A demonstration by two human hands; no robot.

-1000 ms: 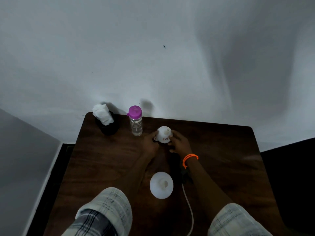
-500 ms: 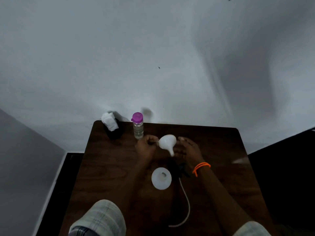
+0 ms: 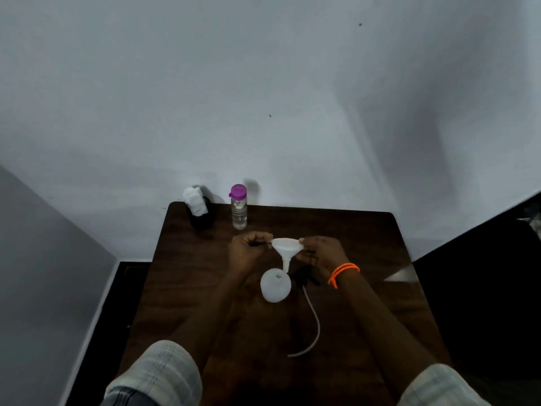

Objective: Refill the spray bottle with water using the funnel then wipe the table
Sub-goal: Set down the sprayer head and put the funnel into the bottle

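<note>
A white funnel (image 3: 286,249) hangs upright above the dark wooden table (image 3: 366,247), its spout pointing down just above the open white spray bottle (image 3: 275,286). My left hand (image 3: 247,253) pinches the funnel's left rim tab. My right hand (image 3: 320,254), with an orange band at the wrist, holds the right rim. The bottle's black spray head (image 3: 304,278) lies to its right with its white tube (image 3: 313,323) trailing toward me. A clear water bottle (image 3: 239,207) with a purple cap stands at the table's far edge.
A black holder (image 3: 201,219) with white tissue (image 3: 195,200) sits at the far left corner beside the water bottle. A white wall rises right behind the table. Dark floor drops off on both sides.
The funnel was lifted from the table, turned spout-down and brought toward me over the spray bottle. Both hands came with it. The camera tilted up.
</note>
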